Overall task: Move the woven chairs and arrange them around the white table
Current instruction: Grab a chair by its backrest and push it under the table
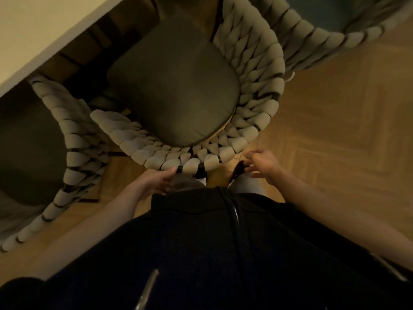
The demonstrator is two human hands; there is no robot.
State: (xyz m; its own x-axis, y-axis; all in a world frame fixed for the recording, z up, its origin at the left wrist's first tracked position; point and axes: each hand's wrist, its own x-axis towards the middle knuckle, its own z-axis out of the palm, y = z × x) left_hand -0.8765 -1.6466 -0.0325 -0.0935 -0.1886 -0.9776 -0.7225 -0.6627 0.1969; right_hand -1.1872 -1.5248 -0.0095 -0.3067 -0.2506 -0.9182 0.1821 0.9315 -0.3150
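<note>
A woven chair (257, 104) with a thick beige braided back and a dark green seat cushion stands right in front of me, its front tucked toward the white table (38, 34) at the upper left. My left hand (159, 181) hovers just below the curved backrest with fingers apart, holding nothing. My right hand (263, 164) is to the right of the backrest, fingers spread, also apart from the weave. A second woven chair (73, 139) stands to the left by the table. A third woven chair (317, 36) shows at the top right.
Herringbone wood floor (335, 121) spreads out to the right. My dark shirt fills the lower frame, and a black cord hangs down it. My feet show just below the middle chair's back.
</note>
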